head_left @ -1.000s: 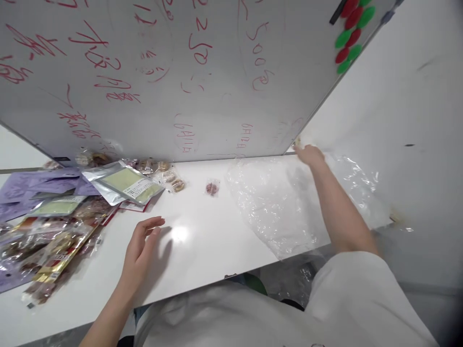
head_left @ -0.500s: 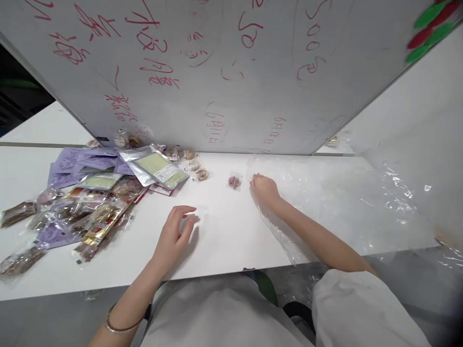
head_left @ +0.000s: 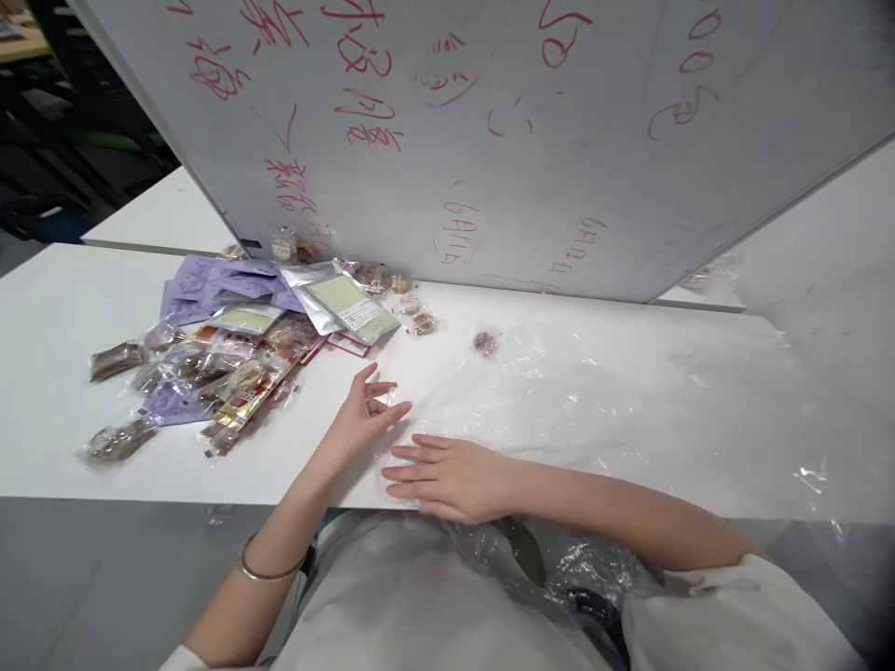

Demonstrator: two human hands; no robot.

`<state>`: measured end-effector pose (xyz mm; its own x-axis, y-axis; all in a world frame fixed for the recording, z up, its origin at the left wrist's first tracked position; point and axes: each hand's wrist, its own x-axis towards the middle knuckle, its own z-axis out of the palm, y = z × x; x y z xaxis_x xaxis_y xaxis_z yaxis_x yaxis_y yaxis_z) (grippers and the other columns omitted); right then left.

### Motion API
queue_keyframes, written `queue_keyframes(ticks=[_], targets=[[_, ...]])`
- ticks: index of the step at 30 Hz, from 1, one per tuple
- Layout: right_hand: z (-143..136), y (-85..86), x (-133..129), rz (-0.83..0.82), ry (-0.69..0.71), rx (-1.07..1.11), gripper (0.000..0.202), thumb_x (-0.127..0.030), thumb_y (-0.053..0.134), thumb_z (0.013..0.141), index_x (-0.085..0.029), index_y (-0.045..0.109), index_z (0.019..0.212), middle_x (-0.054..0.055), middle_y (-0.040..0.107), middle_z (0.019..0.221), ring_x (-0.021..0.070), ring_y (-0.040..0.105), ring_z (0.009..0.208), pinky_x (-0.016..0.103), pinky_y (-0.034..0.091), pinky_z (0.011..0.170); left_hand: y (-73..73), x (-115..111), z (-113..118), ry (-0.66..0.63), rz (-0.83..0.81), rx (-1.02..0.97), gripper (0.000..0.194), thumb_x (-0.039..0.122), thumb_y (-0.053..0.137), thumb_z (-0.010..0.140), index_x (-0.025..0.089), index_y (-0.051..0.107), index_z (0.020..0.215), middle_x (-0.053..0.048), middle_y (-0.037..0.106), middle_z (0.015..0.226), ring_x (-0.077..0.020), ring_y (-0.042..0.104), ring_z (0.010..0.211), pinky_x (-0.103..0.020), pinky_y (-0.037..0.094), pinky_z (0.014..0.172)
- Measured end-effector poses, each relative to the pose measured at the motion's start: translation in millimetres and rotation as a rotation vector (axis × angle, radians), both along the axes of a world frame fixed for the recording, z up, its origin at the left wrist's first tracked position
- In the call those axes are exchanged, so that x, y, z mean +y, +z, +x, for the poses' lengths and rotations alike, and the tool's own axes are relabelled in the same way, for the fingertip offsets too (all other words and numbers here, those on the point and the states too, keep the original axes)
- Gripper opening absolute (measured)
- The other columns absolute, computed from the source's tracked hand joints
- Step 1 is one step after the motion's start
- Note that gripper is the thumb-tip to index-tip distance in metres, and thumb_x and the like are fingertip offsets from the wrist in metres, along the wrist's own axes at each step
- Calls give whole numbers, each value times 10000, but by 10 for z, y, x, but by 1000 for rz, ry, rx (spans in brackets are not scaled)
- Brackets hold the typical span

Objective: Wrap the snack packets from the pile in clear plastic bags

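Observation:
A large sheet of clear plastic film [head_left: 601, 391] is spread over the right and middle of the white table [head_left: 42, 447]. My right hand [head_left: 454, 477] lies flat on the film near the table's front edge, its fingers spread and pointing left. Just beyond its fingertips, my left hand [head_left: 367, 410] hovers close to the film's left edge, thumb and fingers apart. Nothing shows in its grasp. A small clear-wrapped reddish-brown piece [head_left: 485, 342] sits farther back, at the film's edge; whether the film covers it I cannot tell.
At left lies a heap of packets: purple pouches [head_left: 188, 289], a silver-and-green pouch [head_left: 353, 308], a gold packet [head_left: 244, 405] and a clear brown packet [head_left: 120, 438]. Small wrapped pieces [head_left: 423, 322] trail from it. A whiteboard [head_left: 419, 140] with red writing stands behind.
My right hand has moved left and toward me, from pinching the film's edge to lying flat. The film now reaches farther left, and the view has shifted left.

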<state>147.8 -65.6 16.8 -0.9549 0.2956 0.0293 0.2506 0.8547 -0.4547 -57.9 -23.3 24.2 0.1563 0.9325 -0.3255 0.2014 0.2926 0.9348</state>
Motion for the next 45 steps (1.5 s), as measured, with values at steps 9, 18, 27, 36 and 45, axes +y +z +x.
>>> queue_keyframes(ticks=[9, 18, 27, 36, 45], targets=[[1030, -25, 204, 18, -1540, -218, 840, -655, 260, 966, -89, 212, 1586, 211, 178, 1640, 426, 77, 1515, 675, 118, 1187, 54, -118, -66, -109, 311, 315, 540, 318, 380, 1006, 343, 284, 1537, 62, 395, 694, -120, 400, 593, -251, 323, 601], [1274, -353, 848, 165, -1060, -317, 756, -588, 241, 990, -107, 242, 1574, 149, 156, 1660, 299, 73, 1539, 518, 95, 1235, -9, -505, -228, -257, 678, 1062, 390, 210, 456, 953, 188, 640, 1296, -117, 622, 879, -287, 611, 881, -377, 490, 695], [304, 158, 1560, 438, -815, -76, 419, -335, 450, 954, -146, 561, 1311, 149, 603, 1341, 267, 527, 1260, 415, 378, 1067, -217, -336, 101, -776, 1035, 843, 556, 502, 386, 1026, 272, 355, 1531, -99, 219, 1648, -328, 146, 1531, -547, 214, 1223], [-111, 388, 1965, 451, -665, -253, 295, -227, 444, 972, -148, 676, 1137, 146, 709, 1158, 291, 616, 1143, 505, 313, 1097, -318, -382, 136, -721, 872, 841, 528, 568, 392, 1003, 420, 368, 1510, -34, 181, 1663, -380, 138, 1524, -660, 147, 1193], [271, 419, 502, 462, -923, 220, 347, -388, 414, 1012, -313, 588, 1303, 39, 729, 1014, 250, 666, 1025, 551, 369, 1115, -413, -573, 165, -537, 839, 937, 558, 576, 431, 981, 411, 373, 1511, -99, 207, 1646, -469, 156, 1494, -727, 174, 1129]])
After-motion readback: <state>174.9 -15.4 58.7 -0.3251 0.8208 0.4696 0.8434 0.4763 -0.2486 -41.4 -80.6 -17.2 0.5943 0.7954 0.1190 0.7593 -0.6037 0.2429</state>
